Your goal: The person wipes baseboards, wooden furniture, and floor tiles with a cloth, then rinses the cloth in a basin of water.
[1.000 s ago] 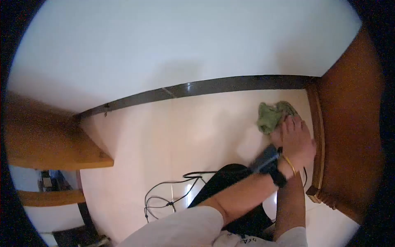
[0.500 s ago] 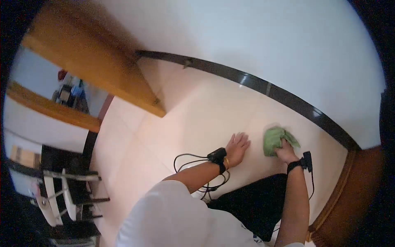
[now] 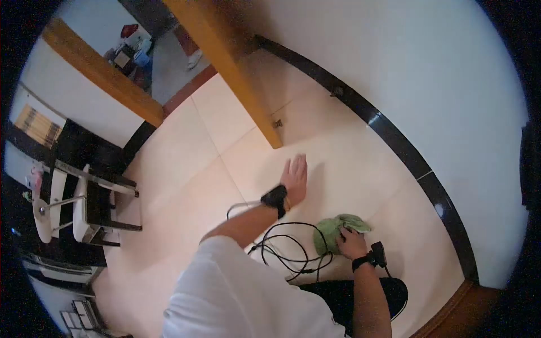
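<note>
A crumpled green cloth [image 3: 325, 236] lies on the pale tiled floor [image 3: 186, 197]. My right hand [image 3: 352, 244] presses on it, fingers curled into its folds. Farther forward and to the left, my left hand [image 3: 295, 179] is empty, its fingers stretched out. A shadow falls beside it, and I cannot tell whether it touches the tiles. Both wrists wear black strapped devices. A looped black cable [image 3: 293, 248] hangs between my arms, close to the cloth.
An open wooden door [image 3: 248, 96] juts out ahead, with a doorway behind it. Black skirting [image 3: 394, 138] runs along the white wall on the right. White-and-black furniture [image 3: 84, 205] stands at the left, and a brown wooden edge [image 3: 451, 310] is at the lower right.
The view has turned, bringing more of the doorway into sight. My right hand and the cloth now appear lower and farther left. My left hand shows slightly higher and farther left, still open.
</note>
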{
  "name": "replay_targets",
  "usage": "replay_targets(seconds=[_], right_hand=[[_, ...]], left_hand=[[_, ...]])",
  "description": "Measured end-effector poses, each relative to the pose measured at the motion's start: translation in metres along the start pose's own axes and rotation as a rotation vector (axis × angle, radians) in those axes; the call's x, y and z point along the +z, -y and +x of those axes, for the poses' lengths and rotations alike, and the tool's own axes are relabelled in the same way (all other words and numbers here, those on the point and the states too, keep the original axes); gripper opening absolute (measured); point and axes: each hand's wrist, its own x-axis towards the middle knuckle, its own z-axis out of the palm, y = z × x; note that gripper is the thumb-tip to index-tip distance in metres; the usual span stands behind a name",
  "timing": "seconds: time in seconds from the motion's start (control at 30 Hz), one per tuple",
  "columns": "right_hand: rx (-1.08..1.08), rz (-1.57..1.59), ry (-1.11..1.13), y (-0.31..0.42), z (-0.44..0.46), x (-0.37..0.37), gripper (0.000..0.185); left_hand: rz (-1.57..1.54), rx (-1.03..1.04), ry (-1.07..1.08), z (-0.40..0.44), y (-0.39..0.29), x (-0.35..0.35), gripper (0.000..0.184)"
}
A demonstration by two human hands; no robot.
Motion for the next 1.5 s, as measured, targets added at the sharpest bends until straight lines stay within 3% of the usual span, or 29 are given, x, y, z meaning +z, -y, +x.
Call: replay_targets(seconds=[0.03, 0.07, 0.1, 0.17, 0.2, 0.27, 0.33, 0.43, 0.53, 0.6, 0.7, 0.77, 0.9, 1.07, 1.27, 1.37, 1.5], right_hand=[[0.028, -0.001, 0.008, 0.012, -0.004, -0.005, 0.056], [0.055, -0.003, 0.018, 0.020, -0.007, -0.014, 0.054], [0.019, -0.022, 0.002, 0.015, -0.004, -0.011, 0.053], [-0.043, -0.049, -0.047, 0.002, 0.002, -0.001, 0.054], [-0.045, -0.043, -0.066, 0.001, 0.000, 0.001, 0.053], [-0.050, -0.030, -0.100, 0.002, 0.003, 0.001, 0.052], [-0.040, -0.072, -0.065, 0.016, 0.003, -0.006, 0.051], [-0.081, -0.061, -0.135, 0.018, 0.003, -0.002, 0.050], [-0.125, -0.035, -0.143, 0.028, 0.004, -0.006, 0.049], [-0.098, -0.025, -0.116, 0.035, 0.010, -0.012, 0.049], [-0.042, -0.034, -0.139, 0.045, 0.015, -0.006, 0.050], [-0.072, -0.078, -0.236, 0.049, 0.016, 0.000, 0.052], [0.018, -0.151, -0.175, 0.068, 0.017, -0.014, 0.058], [-0.016, -0.202, -0.207, 0.070, 0.021, -0.007, 0.072], [0.145, -0.229, -0.006, 0.087, 0.037, -0.015, 0.094], [0.132, -0.221, -0.154, 0.085, 0.054, 0.003, 0.087], [0.178, -0.202, -0.185, 0.104, 0.070, -0.002, 0.093]], left_hand=[[0.119, -0.023, 0.029, 0.022, 0.020, 0.013, 0.063], [0.320, -0.010, 0.209, 0.044, 0.039, 0.000, 0.062], [0.379, -0.071, 0.169, 0.060, 0.061, 0.003, 0.061], [0.991, -0.165, -0.226, 0.107, 0.126, 0.144, 0.057], [1.052, -0.109, -0.208, 0.110, 0.147, 0.155, 0.055], [0.932, -0.068, -0.085, 0.110, 0.160, 0.125, 0.051], [0.563, -0.088, 0.121, 0.075, 0.160, 0.027, 0.049], [0.550, -0.124, 0.099, 0.051, 0.175, 0.031, 0.049], [0.555, -0.246, 0.209, 0.024, 0.184, 0.009, 0.049], [0.671, -0.294, 0.177, 0.012, 0.207, 0.052, 0.054], [0.299, -0.299, 0.262, -0.019, 0.188, 0.010, 0.063], [-0.028, -0.337, 0.201, -0.043, 0.167, 0.061, 0.075], [-0.473, -0.342, 0.100, -0.103, 0.106, 0.089, 0.076], [-0.575, -0.297, 0.072, -0.128, 0.107, 0.110, 0.080], [-0.666, -0.275, 0.076, -0.122, 0.117, 0.099, 0.080], [-0.705, -0.247, 0.106, -0.120, 0.120, 0.104, 0.080], [-0.758, -0.249, 0.124, -0.122, 0.125, 0.109, 0.080]])
